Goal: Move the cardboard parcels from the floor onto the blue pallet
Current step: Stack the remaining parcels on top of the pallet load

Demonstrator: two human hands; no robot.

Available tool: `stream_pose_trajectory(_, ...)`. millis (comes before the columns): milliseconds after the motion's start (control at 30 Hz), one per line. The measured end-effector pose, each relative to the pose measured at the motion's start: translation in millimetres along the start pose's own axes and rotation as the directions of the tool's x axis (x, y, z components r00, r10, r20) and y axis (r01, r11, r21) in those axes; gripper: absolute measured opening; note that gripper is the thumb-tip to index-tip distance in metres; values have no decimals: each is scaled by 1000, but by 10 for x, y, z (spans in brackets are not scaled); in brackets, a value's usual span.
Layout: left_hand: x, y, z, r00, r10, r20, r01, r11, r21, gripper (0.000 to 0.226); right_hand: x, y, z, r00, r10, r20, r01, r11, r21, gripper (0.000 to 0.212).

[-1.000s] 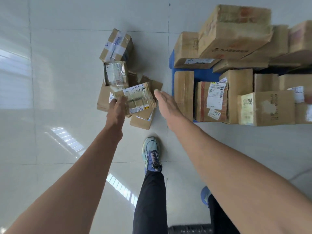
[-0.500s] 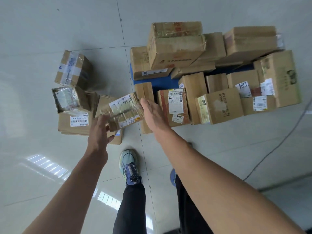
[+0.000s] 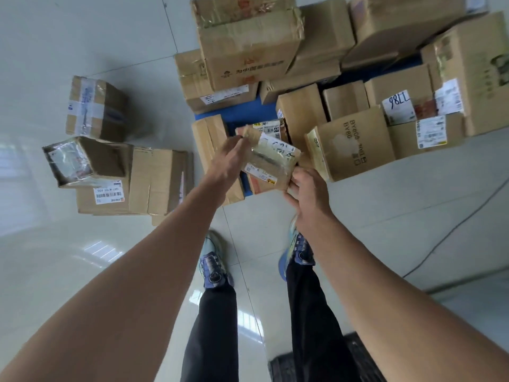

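Parcel (image 3: 271, 158) now over blue pallet (image 3: 237, 111), long axis far-left to near-right, left hand (image 3: 230, 158), right hand (image 3: 307, 188) gripping ends

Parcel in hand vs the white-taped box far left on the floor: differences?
The held parcel is lifted, gripped by the left hand and right hand; the floor box sits on the tiles. The held parcel is flat with clear wrap and handwriting; the floor box is blockier, crossed by white tape. Both are brown cardboard.
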State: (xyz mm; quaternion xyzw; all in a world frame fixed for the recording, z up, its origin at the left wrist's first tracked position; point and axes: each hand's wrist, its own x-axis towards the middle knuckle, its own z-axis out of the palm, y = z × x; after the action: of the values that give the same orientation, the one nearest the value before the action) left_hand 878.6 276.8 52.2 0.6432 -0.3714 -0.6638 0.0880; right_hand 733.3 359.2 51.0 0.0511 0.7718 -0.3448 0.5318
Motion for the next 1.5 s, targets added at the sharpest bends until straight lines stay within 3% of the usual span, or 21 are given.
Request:
stream_pose_trajectory(33,67,47,64,1000,-1,30,0,999,33,24,32,24,-71,999,35,17,-35,998,49,26)
stream_pose_trajectory(200,393,217,340,993,-56,100,35,980,196,53,91,153,-285,992,92,92,-108,976,188,27)
stream_pose_trajectory(500,533,257,509,989,12,147,-64,935,349,48,224,296,-335,990,95,107,-118,964,238,20)
stream_pose_trajectory(700,546,164,499,981,131,144,-168,943,287,41,201,305,-323,991,68,118,-93,970,223,15)
stream_pose_trajectory(900,528,138,520,986,86,143,-117,968,222,30,186,305,-334,994,73,76,-90,961,261,19)
stream_pose_trajectory(1033,522,174,574,984,50,169,-85,975,203,43,185,307,-385,996,67,59,-80,965,252,27)
stream_pose_trajectory(1133,491,204,616,984,3,179,-40,977,207,44,183,319,-422,997,73,40,-81,965,250,22)
stream_pose_trajectory(1500,498,193,748,980,38,193,-81,972,222,41,260,340,-567,997,65,30,-70,967,245,18)
